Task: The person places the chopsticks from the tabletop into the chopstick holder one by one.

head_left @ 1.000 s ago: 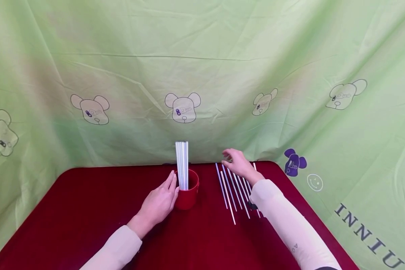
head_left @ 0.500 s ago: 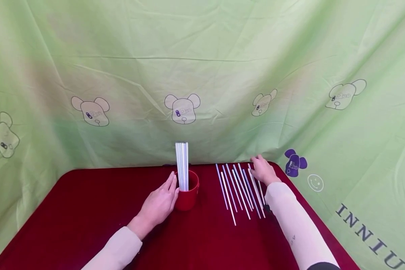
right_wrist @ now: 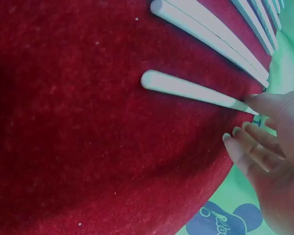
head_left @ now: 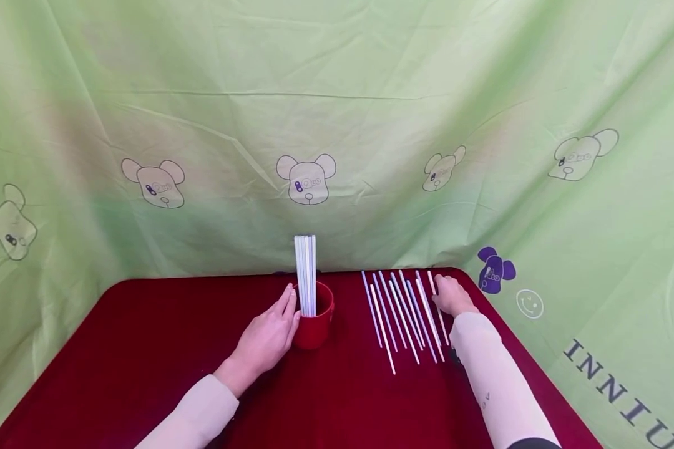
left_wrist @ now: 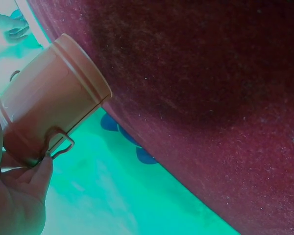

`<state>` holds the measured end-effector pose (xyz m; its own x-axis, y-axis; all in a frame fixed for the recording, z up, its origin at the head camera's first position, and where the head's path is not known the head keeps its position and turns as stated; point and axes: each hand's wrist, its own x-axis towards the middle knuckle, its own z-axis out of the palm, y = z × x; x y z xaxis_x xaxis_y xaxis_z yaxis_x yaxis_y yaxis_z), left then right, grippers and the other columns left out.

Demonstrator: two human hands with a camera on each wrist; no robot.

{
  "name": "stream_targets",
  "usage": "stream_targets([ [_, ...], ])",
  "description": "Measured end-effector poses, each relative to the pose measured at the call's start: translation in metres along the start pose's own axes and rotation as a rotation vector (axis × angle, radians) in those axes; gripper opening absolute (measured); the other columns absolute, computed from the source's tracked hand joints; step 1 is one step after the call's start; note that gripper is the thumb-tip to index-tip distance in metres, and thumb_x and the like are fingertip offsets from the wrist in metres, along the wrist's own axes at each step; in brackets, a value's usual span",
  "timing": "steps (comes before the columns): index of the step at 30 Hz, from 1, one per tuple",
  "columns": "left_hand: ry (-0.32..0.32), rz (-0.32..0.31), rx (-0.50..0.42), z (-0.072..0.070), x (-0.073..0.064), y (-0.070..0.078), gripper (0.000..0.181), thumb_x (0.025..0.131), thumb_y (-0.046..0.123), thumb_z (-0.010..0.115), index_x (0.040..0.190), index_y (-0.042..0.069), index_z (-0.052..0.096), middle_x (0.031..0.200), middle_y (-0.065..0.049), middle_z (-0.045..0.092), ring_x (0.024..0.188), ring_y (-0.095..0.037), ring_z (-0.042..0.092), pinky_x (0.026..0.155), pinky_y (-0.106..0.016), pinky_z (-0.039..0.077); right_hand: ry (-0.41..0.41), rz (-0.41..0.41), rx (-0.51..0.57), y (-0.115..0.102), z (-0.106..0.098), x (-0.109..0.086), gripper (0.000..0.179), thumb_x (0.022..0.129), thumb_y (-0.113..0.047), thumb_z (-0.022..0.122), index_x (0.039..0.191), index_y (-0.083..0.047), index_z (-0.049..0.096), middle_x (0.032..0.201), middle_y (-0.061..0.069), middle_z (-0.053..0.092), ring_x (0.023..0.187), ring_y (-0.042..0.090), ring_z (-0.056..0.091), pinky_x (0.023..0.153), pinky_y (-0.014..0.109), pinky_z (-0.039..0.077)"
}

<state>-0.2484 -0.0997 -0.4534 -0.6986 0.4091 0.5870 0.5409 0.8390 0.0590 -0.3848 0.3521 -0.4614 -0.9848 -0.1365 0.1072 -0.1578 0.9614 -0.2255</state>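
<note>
A red bucket (head_left: 313, 330) holds an upright bundle of thin white and pale blue sticks (head_left: 306, 274). My left hand (head_left: 266, 333) holds the bucket's left side, with fingers and thumb against its wall. In the left wrist view the bucket (left_wrist: 56, 98) has small wire loops, and the left hand (left_wrist: 24, 196) is near one. Loose sticks (head_left: 404, 312) lie in a slanted row on the right. My right hand (head_left: 454, 295) is at the rightmost stick (right_wrist: 186, 88). In the right wrist view its thumb (right_wrist: 269, 104) meets the stick's far end; other fingers spread below.
A dark red cloth covers the table (head_left: 146, 349). Behind it and along the sides hangs a green curtain (head_left: 230, 125) printed with bear heads. The right hand is close to the table's back right corner.
My right hand has moved right and slightly nearer, from above the row of sticks to the rightmost one. The left hand stays at the bucket.
</note>
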Motion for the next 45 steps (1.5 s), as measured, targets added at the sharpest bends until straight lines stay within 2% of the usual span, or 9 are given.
stream_targets([
  [6, 0.000, -0.002, 0.000, 0.000, 0.000, 0.000, 0.049, 0.105, 0.020, 0.058, 0.142, -0.011, 0.053, 0.151, -0.027, 0.048, 0.127, -0.033, 0.062, 0.087, -0.040, 0.060, -0.013, 0.048, 0.051, 0.003, -0.004, 0.000, 0.018, 0.083, 0.005, 0.062, 0.099, 0.008, 0.054, 0.090, 0.026, 0.061, 0.086, 0.043, 0.063, 0.075, 0.053, 0.053],
  [13, 0.003, 0.002, -0.003, 0.000, 0.000, 0.000, 0.049, 0.105, 0.020, 0.058, 0.142, -0.012, 0.053, 0.150, -0.027, 0.049, 0.126, -0.034, 0.062, 0.087, -0.040, 0.060, -0.038, 0.137, 0.091, 0.006, -0.010, -0.003, 0.007, 0.081, 0.002, 0.058, 0.085, 0.002, 0.052, 0.085, 0.023, 0.057, 0.081, 0.042, 0.060, 0.071, 0.051, 0.051],
  [19, -0.007, -0.004, -0.006, 0.002, -0.002, 0.001, 0.050, 0.104, 0.021, 0.059, 0.142, -0.011, 0.053, 0.150, -0.027, 0.049, 0.126, -0.034, 0.063, 0.086, -0.040, 0.060, -0.054, 0.184, 0.244, 0.008, -0.013, -0.004, 0.018, 0.077, 0.007, 0.061, 0.094, 0.011, 0.059, 0.094, 0.035, 0.059, 0.064, 0.028, 0.069, 0.059, 0.036, 0.060],
  [23, -0.007, -0.007, -0.007, 0.002, -0.003, 0.001, 0.050, 0.104, 0.021, 0.059, 0.142, -0.011, 0.053, 0.151, -0.026, 0.049, 0.125, -0.034, 0.063, 0.084, -0.041, 0.061, -0.080, 0.161, 0.384, 0.007, -0.020, -0.004, 0.025, 0.074, 0.012, 0.060, 0.098, 0.018, 0.060, 0.085, 0.036, 0.063, 0.053, 0.023, 0.070, 0.053, 0.033, 0.061],
  [26, 0.002, -0.007, -0.007, 0.003, -0.003, 0.001, 0.050, 0.104, 0.021, 0.058, 0.142, -0.011, 0.053, 0.151, -0.026, 0.049, 0.124, -0.034, 0.063, 0.084, -0.041, 0.061, -0.099, 0.149, 0.476, 0.002, -0.030, -0.004, 0.026, 0.075, 0.015, 0.059, 0.100, 0.021, 0.060, 0.077, 0.030, 0.068, 0.054, 0.021, 0.070, 0.055, 0.034, 0.062],
  [29, 0.012, -0.003, -0.006, 0.002, -0.001, 0.000, 0.049, 0.104, 0.021, 0.058, 0.142, -0.011, 0.053, 0.150, -0.027, 0.049, 0.125, -0.034, 0.063, 0.084, -0.041, 0.061, -0.103, 0.142, 0.552, -0.005, -0.042, -0.005, 0.022, 0.081, 0.015, 0.058, 0.103, 0.022, 0.058, 0.079, 0.027, 0.070, 0.058, 0.020, 0.070, 0.059, 0.037, 0.063],
  [35, 0.021, 0.005, 0.007, 0.002, 0.000, -0.001, 0.049, 0.104, 0.020, 0.059, 0.141, -0.011, 0.054, 0.150, -0.027, 0.050, 0.125, -0.034, 0.063, 0.085, -0.041, 0.061, -0.074, 0.107, 0.616, -0.018, -0.061, -0.009, 0.015, 0.097, 0.006, 0.058, 0.104, 0.019, 0.058, 0.079, 0.021, 0.070, 0.062, 0.022, 0.071, 0.069, 0.046, 0.063],
  [40, 0.016, 0.000, 0.008, 0.002, 0.000, -0.001, 0.050, 0.103, 0.020, 0.060, 0.141, -0.012, 0.053, 0.150, -0.027, 0.050, 0.125, -0.034, 0.063, 0.085, -0.041, 0.061, -0.022, 0.048, 0.677, -0.027, -0.066, -0.010, 0.021, 0.101, 0.001, 0.057, 0.109, 0.021, 0.060, 0.077, 0.016, 0.072, 0.066, 0.032, 0.074, 0.064, 0.038, 0.063],
  [45, 0.015, -0.004, -0.003, 0.002, 0.000, 0.000, 0.049, 0.104, 0.020, 0.059, 0.141, -0.011, 0.053, 0.151, -0.027, 0.049, 0.125, -0.034, 0.063, 0.085, -0.041, 0.061, 0.058, 0.012, 0.731, -0.044, -0.074, -0.011, 0.024, 0.101, -0.001, 0.060, 0.112, 0.020, 0.064, 0.087, 0.025, 0.073, 0.070, 0.025, 0.074, 0.067, 0.037, 0.063],
])
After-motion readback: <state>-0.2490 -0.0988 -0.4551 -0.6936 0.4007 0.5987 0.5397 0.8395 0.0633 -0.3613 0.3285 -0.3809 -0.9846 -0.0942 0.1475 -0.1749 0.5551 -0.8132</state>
